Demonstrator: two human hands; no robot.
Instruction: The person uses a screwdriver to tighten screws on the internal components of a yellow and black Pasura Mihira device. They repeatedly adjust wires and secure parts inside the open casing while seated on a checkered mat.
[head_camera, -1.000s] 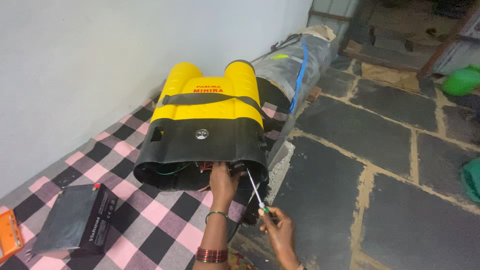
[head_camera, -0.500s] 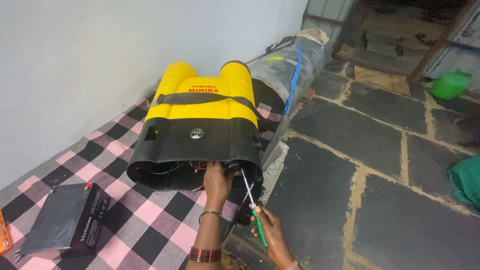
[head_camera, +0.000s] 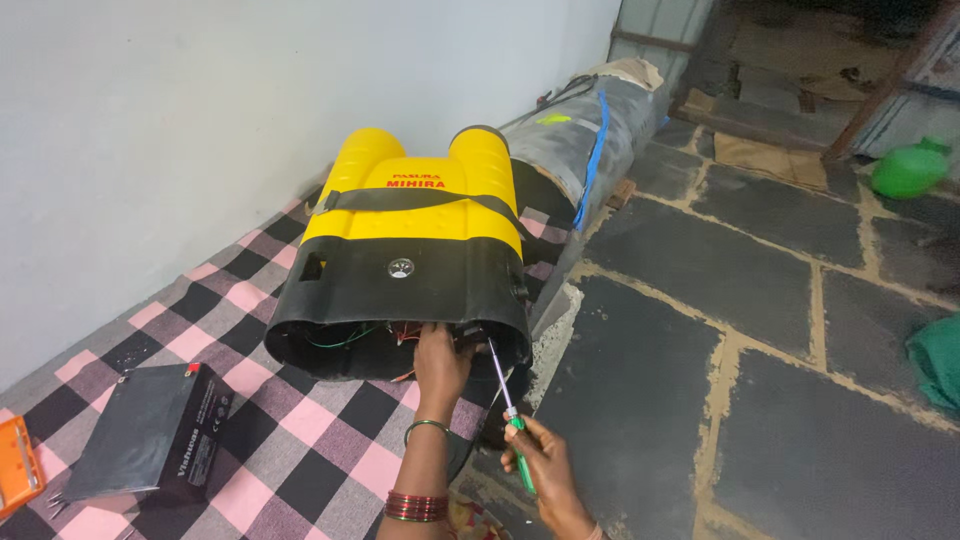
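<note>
My left hand (head_camera: 440, 365) presses the open near end of the yellow tank (head_camera: 415, 250) lying on the mat (head_camera: 250, 300), steadying it. My right hand (head_camera: 545, 470) grips the screwdriver (head_camera: 505, 395) tight, tip poking inside.

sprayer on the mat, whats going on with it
A person has a yellow and black sprayer tank lying on its side on a checked mat. The left hand reaches into the open black base, where loose wires show. The right hand holds a green-handled screwdriver with its tip at the base rim. A dark battery lies on the mat to the left, apart from the tank.
</note>
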